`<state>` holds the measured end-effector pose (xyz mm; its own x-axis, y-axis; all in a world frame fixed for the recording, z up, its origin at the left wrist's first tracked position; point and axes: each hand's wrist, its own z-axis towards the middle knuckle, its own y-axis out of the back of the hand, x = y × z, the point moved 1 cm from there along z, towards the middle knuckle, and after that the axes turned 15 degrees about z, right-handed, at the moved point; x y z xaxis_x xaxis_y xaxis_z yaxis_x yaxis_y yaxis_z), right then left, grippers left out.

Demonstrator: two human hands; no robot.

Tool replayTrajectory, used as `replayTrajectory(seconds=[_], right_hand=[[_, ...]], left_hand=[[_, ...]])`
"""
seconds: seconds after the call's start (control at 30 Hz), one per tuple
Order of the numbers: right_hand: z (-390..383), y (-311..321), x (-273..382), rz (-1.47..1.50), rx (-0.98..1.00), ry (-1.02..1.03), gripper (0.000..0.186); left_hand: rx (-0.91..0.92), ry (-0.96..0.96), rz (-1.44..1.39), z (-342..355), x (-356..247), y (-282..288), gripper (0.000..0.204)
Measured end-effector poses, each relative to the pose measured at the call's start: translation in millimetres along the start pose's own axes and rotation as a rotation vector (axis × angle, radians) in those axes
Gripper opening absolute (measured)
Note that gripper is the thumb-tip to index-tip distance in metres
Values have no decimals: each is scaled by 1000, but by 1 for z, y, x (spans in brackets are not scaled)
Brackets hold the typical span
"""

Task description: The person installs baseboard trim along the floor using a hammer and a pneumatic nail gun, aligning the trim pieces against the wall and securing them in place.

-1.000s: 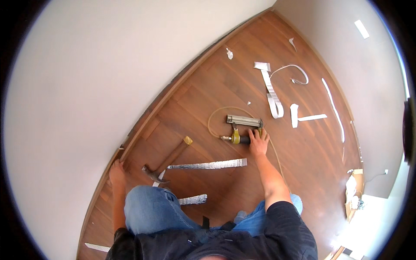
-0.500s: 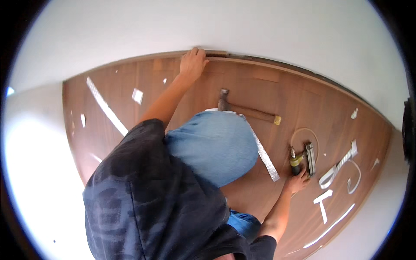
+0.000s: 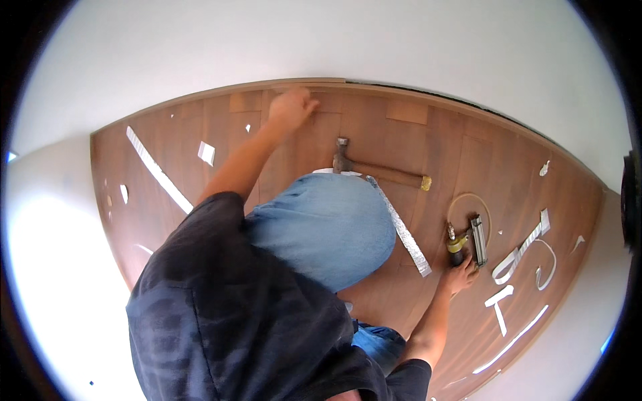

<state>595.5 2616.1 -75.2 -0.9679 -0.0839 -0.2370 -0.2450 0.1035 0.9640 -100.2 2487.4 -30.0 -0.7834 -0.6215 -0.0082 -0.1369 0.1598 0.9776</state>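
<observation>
My left hand [image 3: 291,107] is blurred just below the wooden trim [image 3: 234,91] along the wall, its fingers bent; whether they hold anything I cannot tell. My right hand [image 3: 460,273] is closed round the dark grip of a nail gun [image 3: 477,237] lying on the wood floor, with a thin hose [image 3: 489,217] looped beside it. Between the hands, a claw hammer [image 3: 388,173] lies beyond my bent knee [image 3: 321,227], near a foil strip [image 3: 401,227] that runs toward the nail gun.
White strips and scraps [image 3: 157,167] lie on the floor [image 3: 435,140] to the left, and more tangled strips [image 3: 508,267] to the right. A white wall [image 3: 321,40] runs across the far side above a dark gap behind the trim, with further walls at both sides.
The view has swung round to face the wall. Since half a second ago my left hand has come off the trim's top, slightly down and left. My right hand stays at the nail gun.
</observation>
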Motion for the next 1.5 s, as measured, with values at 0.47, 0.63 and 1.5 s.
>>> replayTrajectory(seconds=[0.47,0.63,1.5], right_hand=[[23,24,-7,273,69,-85,59],[-4,33,-26,354,-20,-106,55],[-401,413,-159,1412,225,-1272,54]], left_hand=[[12,-1001,265,-56,-150,-33,47],[231,-1044,277,-63,-178,-13,42],[1025,-397,465,-155,-92,469,30]])
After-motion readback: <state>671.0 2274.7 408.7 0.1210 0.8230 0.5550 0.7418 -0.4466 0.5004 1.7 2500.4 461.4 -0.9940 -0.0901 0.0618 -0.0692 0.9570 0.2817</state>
